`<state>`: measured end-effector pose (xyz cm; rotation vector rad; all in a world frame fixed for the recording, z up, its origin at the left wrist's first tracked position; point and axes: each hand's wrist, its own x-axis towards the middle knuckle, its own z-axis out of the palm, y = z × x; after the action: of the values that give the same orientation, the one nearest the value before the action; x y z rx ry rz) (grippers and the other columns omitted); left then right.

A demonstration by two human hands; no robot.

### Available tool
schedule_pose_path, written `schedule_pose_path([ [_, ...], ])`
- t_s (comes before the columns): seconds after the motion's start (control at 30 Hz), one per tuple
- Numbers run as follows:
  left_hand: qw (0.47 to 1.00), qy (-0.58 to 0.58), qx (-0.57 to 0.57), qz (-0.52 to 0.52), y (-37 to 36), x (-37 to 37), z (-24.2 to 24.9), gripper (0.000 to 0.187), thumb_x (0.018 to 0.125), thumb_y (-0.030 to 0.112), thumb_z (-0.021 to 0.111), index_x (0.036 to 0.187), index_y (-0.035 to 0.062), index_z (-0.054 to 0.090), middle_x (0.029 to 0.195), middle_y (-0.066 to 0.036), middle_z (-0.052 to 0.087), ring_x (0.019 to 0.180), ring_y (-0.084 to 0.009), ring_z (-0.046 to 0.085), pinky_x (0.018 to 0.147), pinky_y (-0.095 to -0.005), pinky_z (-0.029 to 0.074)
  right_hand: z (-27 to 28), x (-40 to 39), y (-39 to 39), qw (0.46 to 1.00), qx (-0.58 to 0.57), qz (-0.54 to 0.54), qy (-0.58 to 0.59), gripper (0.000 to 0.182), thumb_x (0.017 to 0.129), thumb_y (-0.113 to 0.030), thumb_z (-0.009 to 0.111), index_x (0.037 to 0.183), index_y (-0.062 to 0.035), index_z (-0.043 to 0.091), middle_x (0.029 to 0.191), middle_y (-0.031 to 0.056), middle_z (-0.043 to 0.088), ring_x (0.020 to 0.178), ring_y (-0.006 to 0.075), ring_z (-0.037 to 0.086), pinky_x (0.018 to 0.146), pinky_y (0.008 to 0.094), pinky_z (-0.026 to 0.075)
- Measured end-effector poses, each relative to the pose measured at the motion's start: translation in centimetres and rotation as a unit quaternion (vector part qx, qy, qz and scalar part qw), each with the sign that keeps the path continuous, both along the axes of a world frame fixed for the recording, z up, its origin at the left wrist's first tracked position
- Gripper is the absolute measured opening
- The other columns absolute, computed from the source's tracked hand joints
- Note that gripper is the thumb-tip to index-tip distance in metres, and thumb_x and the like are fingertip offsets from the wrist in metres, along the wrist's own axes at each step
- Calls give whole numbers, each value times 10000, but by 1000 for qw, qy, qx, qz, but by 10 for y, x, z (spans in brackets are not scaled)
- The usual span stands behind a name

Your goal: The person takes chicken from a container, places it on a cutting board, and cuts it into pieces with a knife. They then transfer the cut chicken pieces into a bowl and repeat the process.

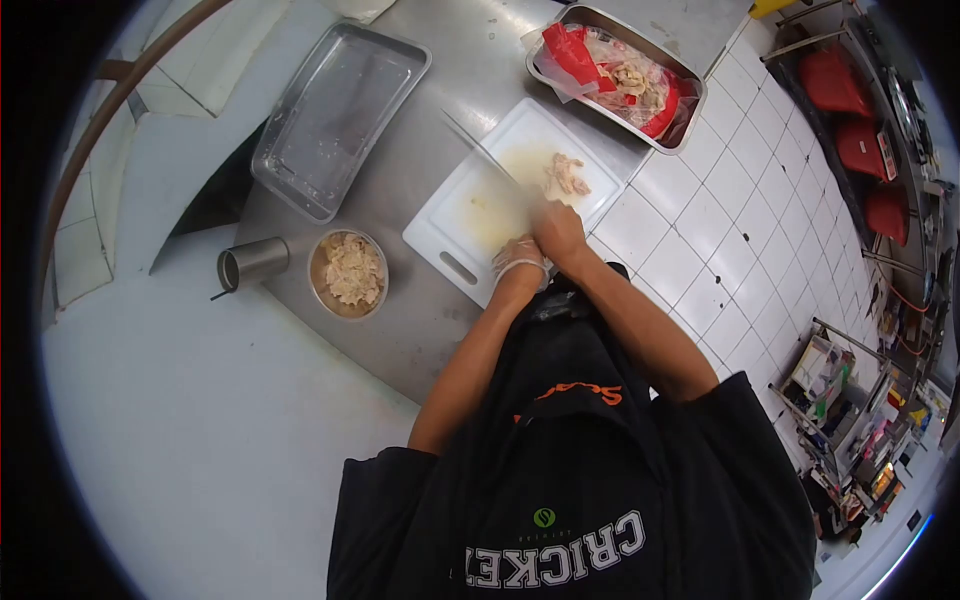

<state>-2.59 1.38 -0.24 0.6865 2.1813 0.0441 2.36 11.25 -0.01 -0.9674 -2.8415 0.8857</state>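
Observation:
My right hand (560,232) is closed round the handle of a long kitchen knife (478,147). The blade slants up and to the left across a white cutting board (425,222) and is blurred near the handle. Close beside it, at the board's near edge, is my left hand (520,257) in a clear plastic glove; its fingers are smeared and partly hidden behind the right hand. Shredded pieces of cooked meat (568,175), which look like chicken, lie on the right part of the board. A wet yellowish stain covers the board's middle.
Beyond the board stands a metal tray (690,112) with meat in red and clear plastic. To the left are a shallow metal tray (330,120), a round bowl (322,285) of shredded meat and a metal cup (255,262) on its side. A tiled floor (690,240) borders the steel table.

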Motion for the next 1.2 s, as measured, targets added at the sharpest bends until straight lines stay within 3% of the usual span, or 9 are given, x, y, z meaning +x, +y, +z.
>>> schedule_pose_path([
  [0.03,998,54,12,6,-6,9,-34,231,896,186,580,1044,67,710,1110,-192,689,1020,-376,669,881,-449,537,2,-7,-1,1000,-3,-2,-9,150,955,-175,493,1025,-43,486,714,250,656,686,443,666,596,530,528],
  [0.1,995,89,50,5,-2,10,-38,216,903,189,573,1004,73,724,1097,-184,695,983,-378,681,870,-447,545,6,-14,6,1000,0,0,-31,159,966,-190,487,1028,-43,490,718,254,656,691,441,669,599,529,530],
  [0.17,995,47,88,-7,-4,2,0,235,918,213,554,1007,74,722,1117,-190,686,971,-375,683,875,-449,543,4,-12,8,1000,0,-6,-8,170,979,-207,483,1025,-44,497,712,262,651,681,451,661,596,541,524],
  [0.27,983,24,151,-97,-10,-10,-2,295,944,274,508,1026,68,702,1077,-210,683,957,-391,674,868,-474,526,7,6,10,998,-30,-32,38,192,992,-231,488,1027,-43,506,703,276,641,668,471,645,595,569,508],
  [0.47,966,-31,254,19,-37,-11,-48,384,961,348,444,973,38,669,970,-248,666,927,-438,639,820,-511,493,40,71,0,997,-41,-65,26,218,997,-251,508,1052,-40,518,662,282,622,631,500,618,577,599,484],
  [0.67,955,-84,278,65,-60,-16,-33,376,960,346,449,926,28,647,894,-230,668,859,-440,630,789,-513,484,23,106,-22,995,-22,-95,-36,224,1005,-258,498,1067,-43,514,639,286,612,596,506,606,546,600,478],
  [0.77,951,-104,276,97,-81,-27,-7,345,954,317,462,928,21,637,870,-223,662,818,-418,620,770,-466,488,20,106,-22,993,-14,-108,-42,216,1003,-252,504,1062,-45,509,628,285,603,598,498,607,542,602,476],
  [1.07,909,-133,363,157,-68,-52,105,216,944,216,540,911,17,618,776,-80,644,732,-153,601,704,-300,473,45,100,-6,992,-18,-123,-2,179,992,-213,525,983,-37,497,636,258,608,604,484,602,539,584,459],
  [1.2,907,-126,388,107,-35,-51,82,265,956,255,536,955,6,626,802,-105,641,758,-209,604,730,-325,478,57,107,-5,988,-42,-145,16,174,993,-209,525,963,-40,494,646,260,608,615,487,599,540,582,455],
])
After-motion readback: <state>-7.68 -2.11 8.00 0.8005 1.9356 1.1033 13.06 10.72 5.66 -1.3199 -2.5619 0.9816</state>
